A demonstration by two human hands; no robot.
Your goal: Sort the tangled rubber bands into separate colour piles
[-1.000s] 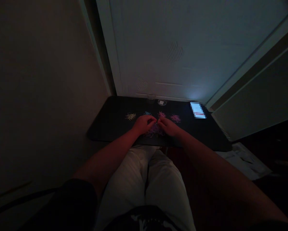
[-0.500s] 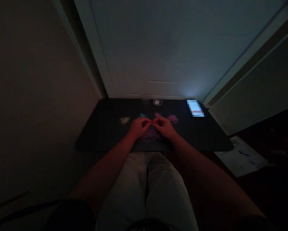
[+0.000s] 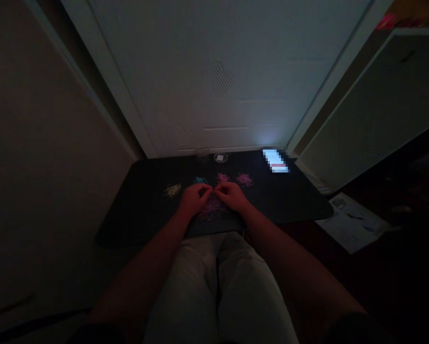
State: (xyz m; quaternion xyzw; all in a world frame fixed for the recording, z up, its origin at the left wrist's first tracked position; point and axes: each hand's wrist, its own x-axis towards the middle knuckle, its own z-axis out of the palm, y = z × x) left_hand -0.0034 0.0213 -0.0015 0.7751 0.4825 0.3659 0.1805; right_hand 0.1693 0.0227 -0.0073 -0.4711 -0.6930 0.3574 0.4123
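Over a purple pile of thin strips (image 3: 212, 210) my left hand (image 3: 195, 198) and my right hand (image 3: 231, 196) meet, fingertips close together. Both hands are closed in a pinch; whatever lies between the fingertips is too small and dark to make out. Just beyond them are a blue pile of strips (image 3: 201, 180) and a pink pile of strips (image 3: 223, 177), each partly covered by a hand. A pale yellow pile of strips (image 3: 173, 190) lies left of my left hand. To the right sits a pinkish-purple pile of strips (image 3: 245, 179).
The piles lie on a dark table (image 3: 135, 210) against a white door-like panel (image 3: 185, 57). Along its back edge stand a clear container (image 3: 202, 154), a small round dish with a white square (image 3: 220, 157) and a lit phone (image 3: 276, 161). Papers (image 3: 354, 222) lie on the floor at right.
The camera view has shifted, so the table appears further left and slightly tilted. My hands stay together over the purple pile, the fingers still pinched.
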